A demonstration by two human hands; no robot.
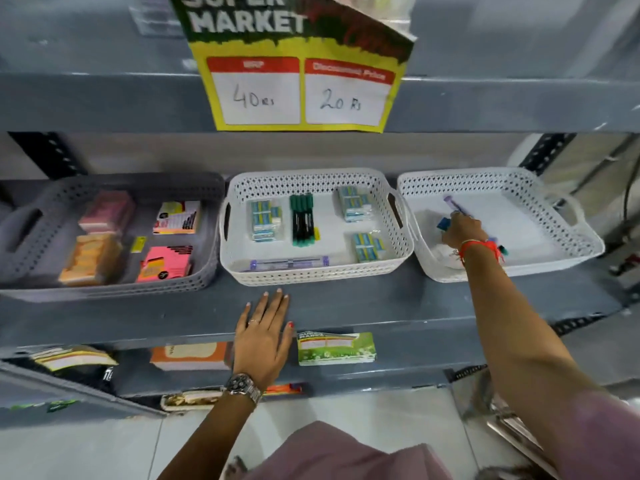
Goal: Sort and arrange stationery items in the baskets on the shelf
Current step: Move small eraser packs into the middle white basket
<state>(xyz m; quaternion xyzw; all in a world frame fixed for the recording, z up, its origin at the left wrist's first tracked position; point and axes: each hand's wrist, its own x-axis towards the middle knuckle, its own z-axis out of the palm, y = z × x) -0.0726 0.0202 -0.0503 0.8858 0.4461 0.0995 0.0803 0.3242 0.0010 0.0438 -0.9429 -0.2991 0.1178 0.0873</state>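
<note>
Three baskets in a row on a grey shelf [346, 306]: grey basket [194, 275] at left, white middle basket [311, 275], white right basket [519, 268], the last tilted and turned askew. In the grey one, pink pads [107, 211], orange pads [91, 259], a neon pink pack [164, 263] and a printed pack [177, 217]. In the middle one, green markers [302, 219] bundled upright in the centre, three eraser packs [265, 220] spread around them, a clear pen box [289, 263] lying along the front wall. Right hand [462, 232] reaching into the right basket, fingers curled around small items there, a blue piece [443, 223] and a purple pen [453, 204] at the fingertips; grip not clear enough to tell exactly what is held. Red thread [481, 247] tied at that wrist. Left hand [265, 332] flat and open on the shelf's front edge, fingers spread, holding nothing, just in front of the middle basket; watch [242, 386] on the wrist. Above, a yellow price sign [298, 91] reading "40 Rs" and "20 Rs". Below, a green card stack [336, 348] on the lower shelf.
</note>
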